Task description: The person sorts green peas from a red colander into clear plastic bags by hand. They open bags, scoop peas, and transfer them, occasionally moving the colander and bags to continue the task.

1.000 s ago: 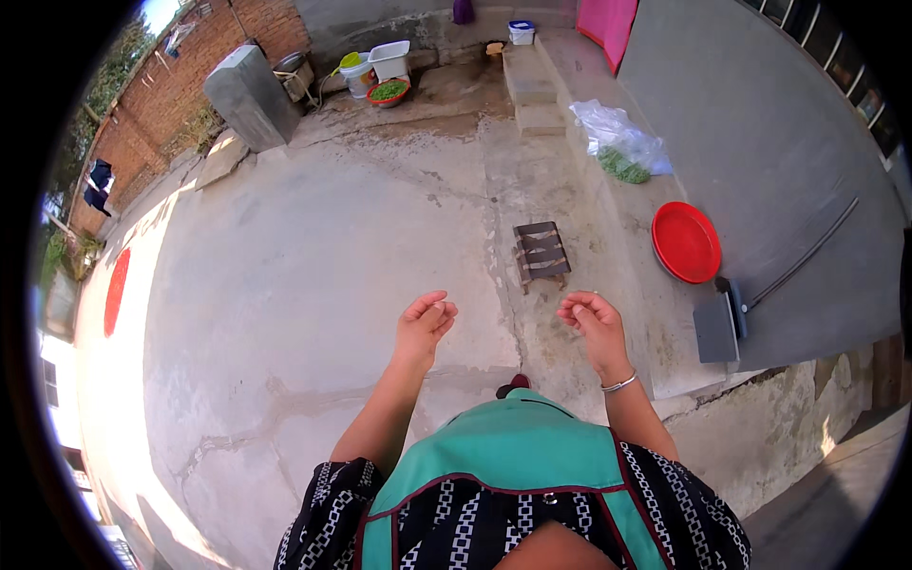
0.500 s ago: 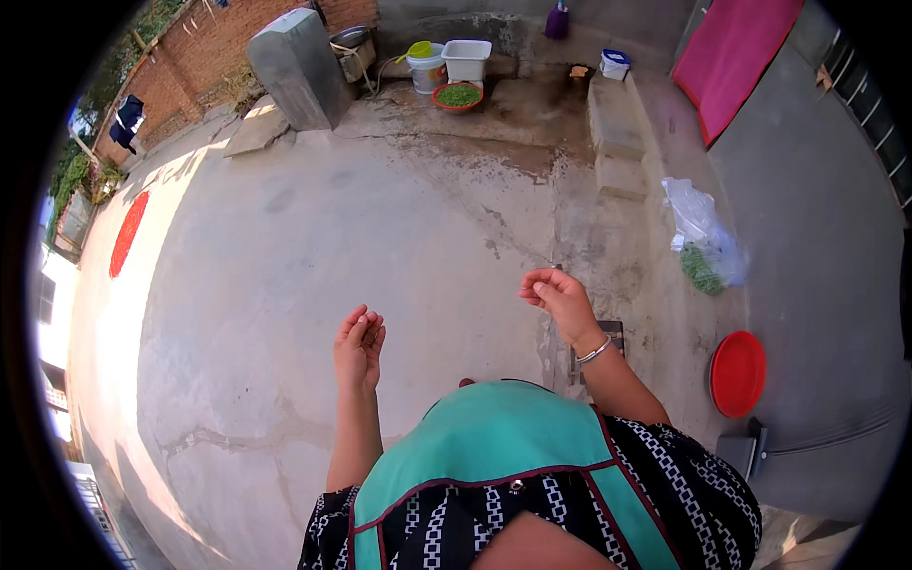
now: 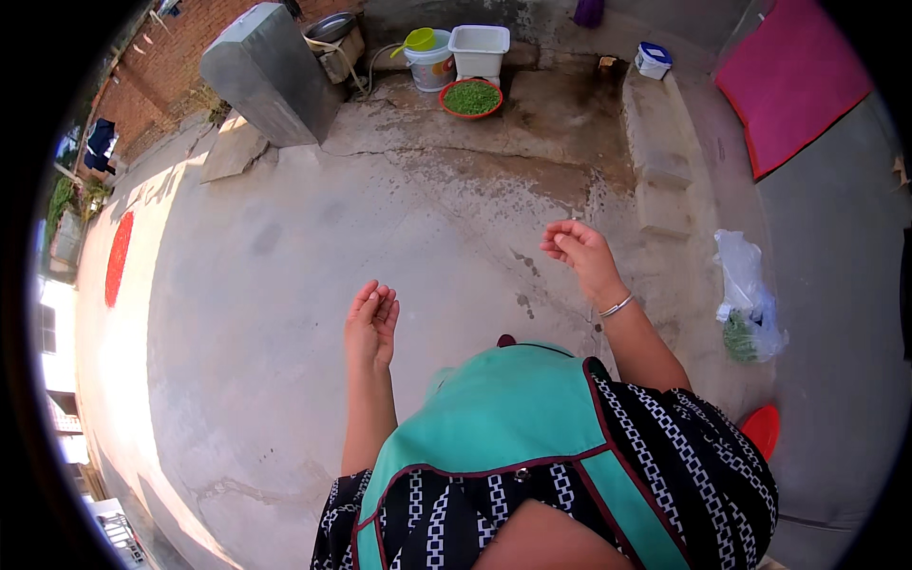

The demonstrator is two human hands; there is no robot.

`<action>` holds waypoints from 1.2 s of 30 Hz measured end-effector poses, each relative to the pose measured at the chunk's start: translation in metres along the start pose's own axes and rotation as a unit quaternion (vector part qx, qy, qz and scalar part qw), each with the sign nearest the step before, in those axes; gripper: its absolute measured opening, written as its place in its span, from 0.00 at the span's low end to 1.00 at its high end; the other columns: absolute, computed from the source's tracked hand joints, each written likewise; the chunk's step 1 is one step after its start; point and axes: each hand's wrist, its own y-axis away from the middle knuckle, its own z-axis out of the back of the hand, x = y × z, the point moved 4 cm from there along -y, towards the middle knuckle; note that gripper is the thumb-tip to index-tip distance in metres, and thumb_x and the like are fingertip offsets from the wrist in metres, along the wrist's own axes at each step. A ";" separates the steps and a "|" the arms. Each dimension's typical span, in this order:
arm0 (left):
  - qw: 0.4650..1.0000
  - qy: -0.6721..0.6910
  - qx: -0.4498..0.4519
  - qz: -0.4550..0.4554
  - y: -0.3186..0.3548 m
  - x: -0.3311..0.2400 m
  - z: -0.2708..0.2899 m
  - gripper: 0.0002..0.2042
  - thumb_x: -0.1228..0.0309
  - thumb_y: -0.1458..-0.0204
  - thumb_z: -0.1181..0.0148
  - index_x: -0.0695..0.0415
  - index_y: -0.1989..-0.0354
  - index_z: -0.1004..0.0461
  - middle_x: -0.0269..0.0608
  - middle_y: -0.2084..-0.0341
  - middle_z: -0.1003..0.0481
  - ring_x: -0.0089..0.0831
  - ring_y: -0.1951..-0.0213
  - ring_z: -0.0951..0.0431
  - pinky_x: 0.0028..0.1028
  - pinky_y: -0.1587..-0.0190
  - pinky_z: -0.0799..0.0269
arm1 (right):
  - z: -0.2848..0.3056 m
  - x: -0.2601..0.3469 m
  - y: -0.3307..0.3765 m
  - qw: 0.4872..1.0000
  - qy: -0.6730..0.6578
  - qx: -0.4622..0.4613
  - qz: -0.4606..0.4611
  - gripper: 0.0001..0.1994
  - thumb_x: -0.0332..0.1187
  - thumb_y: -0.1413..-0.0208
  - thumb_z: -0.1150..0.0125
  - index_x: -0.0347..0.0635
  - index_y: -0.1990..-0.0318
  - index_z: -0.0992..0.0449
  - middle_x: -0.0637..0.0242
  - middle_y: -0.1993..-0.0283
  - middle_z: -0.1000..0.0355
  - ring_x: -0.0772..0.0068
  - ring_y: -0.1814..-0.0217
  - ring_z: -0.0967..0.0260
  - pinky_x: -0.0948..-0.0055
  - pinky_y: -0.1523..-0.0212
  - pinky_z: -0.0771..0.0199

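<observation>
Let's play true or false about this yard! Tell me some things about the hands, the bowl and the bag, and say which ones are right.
1. The left hand holds a cup. False: it is empty.
2. The round red bowl holds green vegetables. True.
3. The right hand has a silver bracelet at its wrist. True.
4. The clear plastic bag of greens hangs from the right hand. False: it lies on the concrete ground, apart from the hand.

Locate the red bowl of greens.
In the head view, the red bowl of greens sits on the ground at top centre, just below the white tub and the bucket.
</observation>
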 end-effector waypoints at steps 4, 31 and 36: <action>0.999 0.013 -0.026 -0.045 -0.104 -0.061 -0.013 0.11 0.75 0.44 0.52 0.61 0.53 0.33 0.39 0.63 0.27 0.29 0.58 0.26 0.29 0.53 0.28 | -0.055 0.041 -0.141 0.998 0.007 0.070 0.004 0.10 0.26 0.43 0.53 0.34 0.55 0.30 0.64 0.58 0.29 0.72 0.58 0.29 0.76 0.55 0.29; 0.936 -0.236 0.138 0.221 -0.983 -0.077 -0.431 0.08 0.74 0.44 0.52 0.57 0.57 0.30 0.38 0.65 0.25 0.29 0.61 0.24 0.27 0.58 0.28 | 0.015 -0.028 -0.887 0.934 -0.187 -0.284 -0.113 0.12 0.33 0.40 0.51 0.37 0.54 0.29 0.65 0.61 0.28 0.74 0.59 0.29 0.78 0.58 0.29; 0.925 -0.275 0.106 0.238 -1.126 -0.028 -0.459 0.10 0.72 0.43 0.52 0.55 0.55 0.31 0.36 0.63 0.25 0.30 0.59 0.25 0.29 0.55 0.29 | 0.047 -0.087 -0.985 0.898 -0.205 -0.357 -0.157 0.12 0.33 0.41 0.51 0.37 0.53 0.29 0.64 0.59 0.28 0.73 0.57 0.29 0.77 0.56 0.29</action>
